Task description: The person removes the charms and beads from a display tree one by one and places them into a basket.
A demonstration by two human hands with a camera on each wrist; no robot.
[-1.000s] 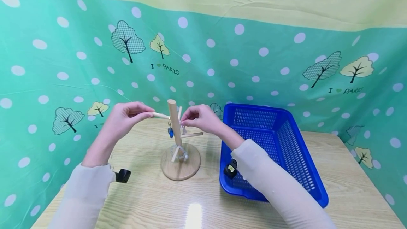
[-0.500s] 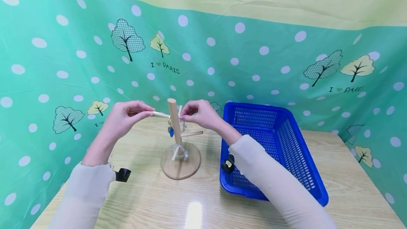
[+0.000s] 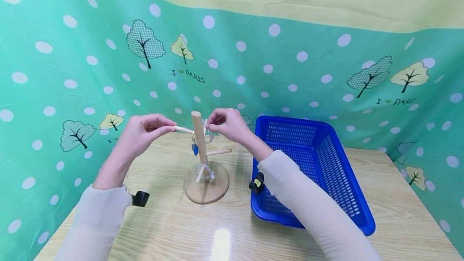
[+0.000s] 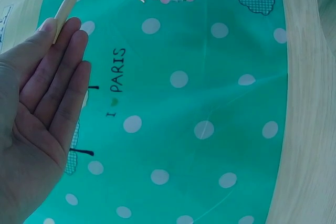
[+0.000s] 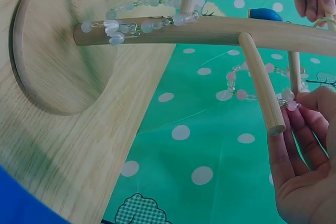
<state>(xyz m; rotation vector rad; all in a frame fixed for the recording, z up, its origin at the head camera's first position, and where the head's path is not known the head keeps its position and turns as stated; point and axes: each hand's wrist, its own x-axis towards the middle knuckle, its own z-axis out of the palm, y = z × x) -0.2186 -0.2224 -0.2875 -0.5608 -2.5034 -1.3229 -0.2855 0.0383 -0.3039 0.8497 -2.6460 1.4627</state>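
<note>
A wooden stand (image 3: 198,136) with a round base and several pegs rises from the table. My left hand (image 3: 143,134) pinches the end of its upper left peg (image 3: 185,130) between thumb and fingers. My right hand (image 3: 230,126) pinches a bracelet (image 5: 241,94) of pink and clear beads behind the post. That loop overlaps the rear peg (image 5: 294,69) in the right wrist view, fingertips right by the peg's end. A blue charm (image 3: 195,149) hangs at the left peg. Around the low front peg hangs a pale beaded bracelet (image 5: 152,25).
To the right of the stand sits a blue plastic basket (image 3: 255,196), with the right forearm reaching over it. A bare peg (image 3: 221,152) juts right from the post. Behind the table (image 3: 163,224) hangs a green dotted cloth (image 3: 290,71).
My right hand has risen along the rear peg toward its tip, lifting the pink-beaded bracelet. The left hand keeps its pinch on the left peg.
</note>
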